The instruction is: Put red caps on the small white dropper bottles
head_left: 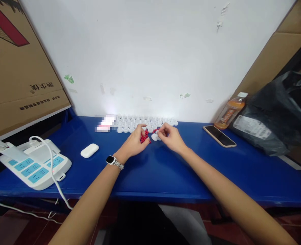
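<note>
My left hand [136,140], with a watch on its wrist, rests on the table with curved fingers. They stand apart around a small pile of red pieces [144,136], some of which show between thumb and fingers. To its right, my right hand [171,136] is closed in a pinch; what its fingertips hold is too small to make out. A round white cap-like piece [154,136] lies right by those fingertips. Behind both hands, several rows of similar white pieces [126,125] stand along the wall, partly hidden by my fingers.
A white power strip [67,166] with plugs and cables sits at the left, near a white earbud case [89,150]. On the right lie a phone [219,136], a leaning drink bottle [229,110] and a dark plastic parcel [272,115]. A cardboard box [20,75] stands far left.
</note>
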Available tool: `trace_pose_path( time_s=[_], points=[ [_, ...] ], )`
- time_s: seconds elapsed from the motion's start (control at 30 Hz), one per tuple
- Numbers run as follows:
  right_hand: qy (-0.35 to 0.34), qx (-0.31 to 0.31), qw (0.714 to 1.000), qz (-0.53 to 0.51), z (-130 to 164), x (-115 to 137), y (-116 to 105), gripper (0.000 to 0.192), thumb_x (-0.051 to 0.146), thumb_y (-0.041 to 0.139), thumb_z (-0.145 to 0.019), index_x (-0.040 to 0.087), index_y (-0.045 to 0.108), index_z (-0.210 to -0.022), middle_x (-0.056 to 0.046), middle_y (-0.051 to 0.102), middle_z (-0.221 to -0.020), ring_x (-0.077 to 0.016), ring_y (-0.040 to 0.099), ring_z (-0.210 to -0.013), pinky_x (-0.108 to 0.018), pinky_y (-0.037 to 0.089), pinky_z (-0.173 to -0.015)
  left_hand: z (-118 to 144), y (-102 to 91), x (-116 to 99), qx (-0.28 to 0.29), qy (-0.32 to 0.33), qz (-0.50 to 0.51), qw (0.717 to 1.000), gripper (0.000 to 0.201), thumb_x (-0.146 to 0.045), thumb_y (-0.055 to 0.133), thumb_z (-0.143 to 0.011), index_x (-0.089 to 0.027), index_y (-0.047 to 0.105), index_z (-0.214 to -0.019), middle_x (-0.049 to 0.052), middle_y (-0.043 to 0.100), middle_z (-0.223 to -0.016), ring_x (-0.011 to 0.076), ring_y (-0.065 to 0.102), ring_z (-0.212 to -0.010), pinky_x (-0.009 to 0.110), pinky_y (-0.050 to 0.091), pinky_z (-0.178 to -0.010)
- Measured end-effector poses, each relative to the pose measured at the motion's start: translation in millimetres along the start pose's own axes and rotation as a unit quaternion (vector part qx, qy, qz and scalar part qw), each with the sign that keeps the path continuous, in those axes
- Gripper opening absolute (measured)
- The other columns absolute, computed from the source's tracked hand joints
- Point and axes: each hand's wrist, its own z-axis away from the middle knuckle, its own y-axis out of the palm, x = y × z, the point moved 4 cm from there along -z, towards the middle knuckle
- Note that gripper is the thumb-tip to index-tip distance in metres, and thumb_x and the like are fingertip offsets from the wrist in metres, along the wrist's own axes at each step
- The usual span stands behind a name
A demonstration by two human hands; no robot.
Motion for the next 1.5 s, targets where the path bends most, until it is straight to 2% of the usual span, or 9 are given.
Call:
trace_pose_path(
  time_s=[0.2, 0.5, 0.63, 0.77, 0.87, 1.07, 1.2, 1.3, 1.5],
  points=[
    [-0.022, 0.086, 0.982, 0.168, -1, -5, -1, 0.004, 0.016, 0.057, -0.078, 0.020, 0.057, -0.078, 0.001, 0.064, -0.070, -0.0120, 0.055, -0.061, -0.024, 0.037, -0.061, -3, -12.6, 18, -0.049, -0.043, -0.052, 0.997, 0.028, -0.025, 0.048, -0.092, -0.019, 0.047, -0.118, -0.001, 0.050, -0.088, 0.0123, 0.049, -0.068, 0.029, 0.042, -0.069],
    [0.016, 0.028, 0.952, 0.303, -6, -1, -15, 0.013, 0.021, 0.062, -0.083, 0.020, 0.063, -0.096, -0.003, 0.068, -0.082, -0.0184, 0.061, -0.077, -0.028, 0.038, -0.069, -4, -12.1, 25, -0.056, -0.064, -0.082, 0.993, 0.024, -0.031, 0.048, -0.094, -0.019, 0.049, -0.115, 0.002, 0.052, -0.091, 0.0140, 0.051, -0.071, 0.030, 0.042, -0.068],
    [-0.032, 0.004, 0.939, 0.342, -18, 4, -3, 0.014, 0.030, 0.058, -0.089, 0.020, 0.066, -0.096, -0.008, 0.067, -0.093, -0.0236, 0.058, -0.094, -0.033, 0.039, -0.083, -4, -11.9, 25, -0.050, -0.062, -0.085, 0.993, 0.022, -0.030, 0.048, -0.094, -0.019, 0.050, -0.114, 0.002, 0.052, -0.091, 0.0149, 0.052, -0.073, 0.031, 0.042, -0.069],
    [-0.035, 0.036, 0.920, 0.389, -42, -2, 18, 0.025, 0.035, 0.058, -0.091, 0.019, 0.069, -0.108, -0.012, 0.066, -0.107, -0.0284, 0.054, -0.105, -0.040, 0.036, -0.091, -4, -10.2, 29, -0.038, -0.061, -0.084, 0.994, 0.022, -0.032, 0.048, -0.095, -0.020, 0.050, -0.113, 0.002, 0.052, -0.091, 0.0149, 0.052, -0.071, 0.031, 0.043, -0.069],
    [-0.020, 0.068, 0.909, 0.411, -58, -9, 30, 0.021, 0.033, 0.057, -0.092, 0.019, 0.072, -0.099, -0.013, 0.067, -0.107, -0.0294, 0.053, -0.106, -0.042, 0.034, -0.092, -4, -9.3, 32, -0.033, -0.056, -0.086, 0.994, 0.022, -0.032, 0.048, -0.095, -0.020, 0.051, -0.112, 0.002, 0.052, -0.091, 0.0151, 0.052, -0.073, 0.031, 0.044, -0.070],
    [-0.013, 0.039, 0.938, 0.343, -56, 1, 29, 0.018, 0.027, 0.058, -0.091, 0.018, 0.070, -0.081, -0.008, 0.072, -0.088, -0.0263, 0.056, -0.098, -0.042, 0.033, -0.091, -3, -11.7, 26, -0.044, -0.051, -0.084, 0.994, 0.024, -0.035, 0.052, -0.095, -0.020, 0.052, -0.114, 0.003, 0.054, -0.094, 0.0173, 0.056, -0.081, 0.032, 0.045, -0.073],
    [-0.008, -0.010, 0.985, 0.170, -35, 17, 23, 0.018, 0.033, 0.063, -0.089, 0.020, 0.071, -0.080, -0.003, 0.073, -0.083, -0.0194, 0.061, -0.083, -0.034, 0.040, -0.083, -1, -11.8, 8, -0.067, 0.014, -0.085, 0.994, 0.033, -0.039, 0.058, -0.093, -0.021, 0.052, -0.121, 0.009, 0.056, -0.116, 0.0230, 0.055, -0.108, 0.038, 0.046, -0.094],
    [0.007, 0.005, 0.998, 0.067, -20, 21, 25, 0.022, 0.037, 0.063, -0.088, 0.019, 0.072, -0.079, -0.002, 0.072, -0.077, -0.0158, 0.059, -0.071, -0.029, 0.041, -0.070, -2, -6.5, 3, -0.028, 0.042, -0.078, 0.996, 0.027, -0.037, 0.050, -0.098, -0.022, 0.055, -0.119, 0.008, 0.060, -0.113, 0.0238, 0.056, -0.109, 0.040, 0.044, -0.098],
    [-0.020, 0.051, 0.978, 0.200, -7, 19, 25, 0.023, 0.028, 0.054, -0.093, 0.020, 0.070, -0.080, -0.003, 0.071, -0.081, -0.0186, 0.058, -0.082, -0.034, 0.037, -0.082, -6, -8.1, 9, 0.015, 0.031, -0.063, 0.997, 0.029, -0.034, 0.037, -0.102, -0.020, 0.060, -0.093, 0.008, 0.062, -0.095, 0.0224, 0.060, -0.094, 0.039, 0.047, -0.091]
  ],
)
